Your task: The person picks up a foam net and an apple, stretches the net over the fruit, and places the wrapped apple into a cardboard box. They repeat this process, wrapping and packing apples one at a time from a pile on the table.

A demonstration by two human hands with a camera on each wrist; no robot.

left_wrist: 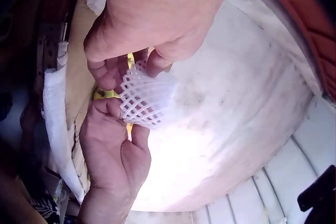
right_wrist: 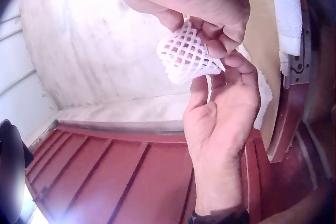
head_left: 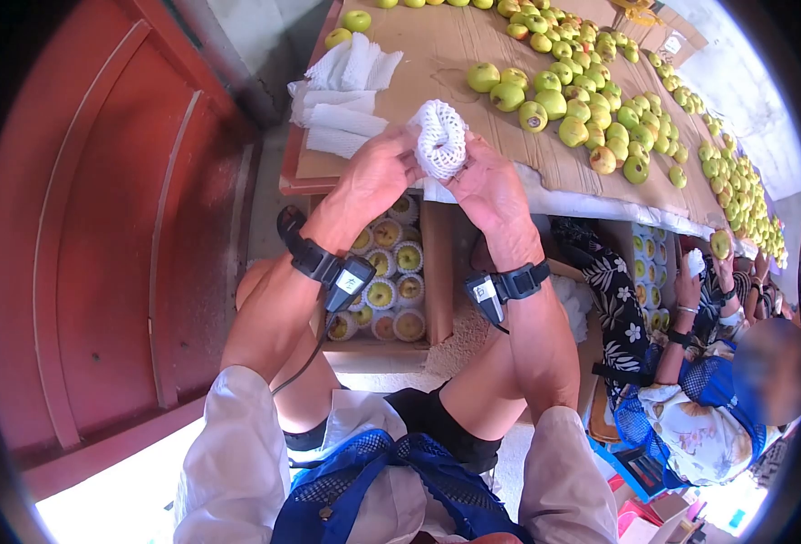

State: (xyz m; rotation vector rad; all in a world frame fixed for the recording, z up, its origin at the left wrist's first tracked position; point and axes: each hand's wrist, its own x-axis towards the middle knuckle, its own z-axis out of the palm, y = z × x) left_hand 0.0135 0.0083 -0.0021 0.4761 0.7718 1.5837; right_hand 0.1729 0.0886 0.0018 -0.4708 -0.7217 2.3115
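Note:
A white foam fruit net [head_left: 440,140] is between my two hands above the table's near edge. My left hand [head_left: 381,177] pinches its left side with thumb and fingers. My right hand [head_left: 493,189] holds the other side, its fingers curled at the net's edge. In the left wrist view, the net [left_wrist: 144,98] flares out as a lattice below my left hand [left_wrist: 152,19]. From the right wrist, skin shows through the mesh [right_wrist: 185,53], and no apple is visible inside.
Flattened foam nets [head_left: 342,95] lie in a stack at the table's left. Green apples [head_left: 582,109] spread over the cardboard [head_left: 437,54]. Below stands a box of netted apples [head_left: 382,290]. A red door [head_left: 101,227] is at the left; another person [head_left: 690,390] sits at the right.

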